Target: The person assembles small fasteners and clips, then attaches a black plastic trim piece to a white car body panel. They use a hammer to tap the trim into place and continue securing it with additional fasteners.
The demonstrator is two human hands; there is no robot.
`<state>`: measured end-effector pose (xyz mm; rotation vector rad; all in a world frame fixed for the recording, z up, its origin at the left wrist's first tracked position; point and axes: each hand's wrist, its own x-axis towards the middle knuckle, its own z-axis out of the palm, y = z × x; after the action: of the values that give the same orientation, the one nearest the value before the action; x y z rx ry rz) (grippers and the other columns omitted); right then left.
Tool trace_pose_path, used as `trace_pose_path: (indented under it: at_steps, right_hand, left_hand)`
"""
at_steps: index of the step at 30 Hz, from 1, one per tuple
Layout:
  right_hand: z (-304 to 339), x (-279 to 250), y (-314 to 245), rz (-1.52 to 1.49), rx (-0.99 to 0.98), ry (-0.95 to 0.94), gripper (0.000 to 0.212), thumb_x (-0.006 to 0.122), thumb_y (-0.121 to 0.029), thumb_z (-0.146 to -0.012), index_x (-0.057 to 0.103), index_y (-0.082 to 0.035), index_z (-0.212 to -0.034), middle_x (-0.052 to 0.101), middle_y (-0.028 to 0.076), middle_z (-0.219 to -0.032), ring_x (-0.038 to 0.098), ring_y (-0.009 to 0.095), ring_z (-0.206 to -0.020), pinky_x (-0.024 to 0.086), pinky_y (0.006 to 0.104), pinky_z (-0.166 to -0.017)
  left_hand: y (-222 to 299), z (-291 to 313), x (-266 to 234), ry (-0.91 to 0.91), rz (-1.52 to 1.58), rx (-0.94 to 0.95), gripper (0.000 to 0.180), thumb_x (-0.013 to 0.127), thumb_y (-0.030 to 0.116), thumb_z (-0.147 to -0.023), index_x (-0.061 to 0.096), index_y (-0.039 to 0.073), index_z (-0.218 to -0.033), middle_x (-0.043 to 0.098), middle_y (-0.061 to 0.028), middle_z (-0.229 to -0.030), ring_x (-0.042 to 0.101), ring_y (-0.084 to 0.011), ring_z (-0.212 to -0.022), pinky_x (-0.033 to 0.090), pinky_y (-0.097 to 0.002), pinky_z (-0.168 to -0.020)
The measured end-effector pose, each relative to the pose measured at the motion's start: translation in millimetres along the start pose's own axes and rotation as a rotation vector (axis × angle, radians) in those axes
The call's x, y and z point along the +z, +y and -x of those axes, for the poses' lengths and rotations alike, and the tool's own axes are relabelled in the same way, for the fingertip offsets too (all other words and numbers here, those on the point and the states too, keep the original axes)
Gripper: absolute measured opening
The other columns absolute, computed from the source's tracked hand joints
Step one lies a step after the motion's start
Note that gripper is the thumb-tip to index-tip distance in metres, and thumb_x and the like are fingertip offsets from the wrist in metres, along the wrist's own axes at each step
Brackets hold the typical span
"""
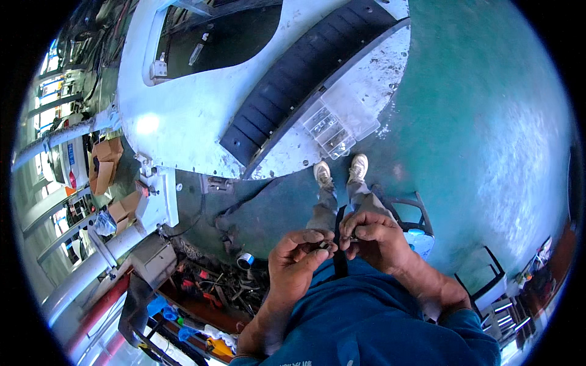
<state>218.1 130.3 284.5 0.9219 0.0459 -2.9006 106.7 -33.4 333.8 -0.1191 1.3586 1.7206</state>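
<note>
- Blue shirt cloth [390,311] lies closest to you, low in the view, with your two hands reaching out past it, almost fingertip to fingertip.
- Your left hand [292,259] pinches a small piece [323,245] in a narrow grip; it sits right at the thumb and fingertips, toward your right hand.
- Your right hand [379,241] bunches its fingertips just as narrowly; you cannot tell from here whether anything sits in them.
- Your left hand is the nearer one to the piece, whose long axis is too covered to read.
- Between the hands, a black strap [340,235] runs lengthwise away from your body; whether your fingers touch it is unclear.
- The piece looks tiny, greyish and shiny, mostly hidden by your fingers.
- Farther ahead, a clear divided box [343,116] rests on a white panel [195,116], beside a long, curved black strip [287,91].
</note>
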Motion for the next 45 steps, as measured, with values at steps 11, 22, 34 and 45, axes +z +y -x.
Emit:
trace_pose_path:
  at_steps: [11,22,34,45]
  right_hand:
    - [1.5,18.6,18.3,1.180,-0.718,-0.061,0.030,0.080,0.001,-0.075,0.068,-0.004,-0.103,0.067,0.011,-0.096,0.064,0.020,-0.083,0.051,0.0320,-0.067]
    - [-1.6,23.3,15.9,0.947,-0.465,-0.039,0.016,0.077,-0.003,-0.081,0.070,0.000,-0.095,0.068,0.009,-0.090,0.064,0.019,-0.081,0.050,0.0309,-0.071]
    - [-10.5,16.6,-2.8,0.918,-0.273,-0.137,0.018,0.079,-0.005,-0.080,0.071,0.000,-0.095,0.068,0.007,-0.089,0.061,0.013,-0.083,0.048,0.0282,-0.074]
    - [-17.5,20.9,-25.8,0.922,-0.025,-0.168,0.020,0.083,-0.008,-0.076,0.073,0.002,-0.092,0.070,0.006,-0.083,0.062,0.011,-0.076,0.048,0.0267,-0.066]
  left_hand:
    - [-9.5,11.2,-11.2,0.008,-0.071,0.119,0.023,0.065,-0.008,-0.087,0.064,-0.004,-0.110,0.063,-0.0197,-0.120,0.064,-0.0215,-0.106,0.054,-0.0340,-0.093]
    - [2.4,16.8,-8.2,0.071,-0.255,0.147,0.019,0.064,-0.005,-0.090,0.066,-0.003,-0.108,0.066,-0.0159,-0.113,0.066,-0.0174,-0.097,0.058,-0.0289,-0.082]
    - [14.6,16.2,-8.1,0.073,-0.536,0.137,0.014,0.069,-0.007,-0.085,0.067,-0.002,-0.099,0.068,-0.0127,-0.103,0.066,-0.0116,-0.086,0.055,-0.0239,-0.072]
    - [27.4,10.3,-11.7,-0.056,-0.701,0.069,0.013,0.074,-0.005,-0.082,0.067,0.001,-0.092,0.070,-0.0121,-0.103,0.051,-0.0008,-0.068,0.042,-0.0177,-0.059]
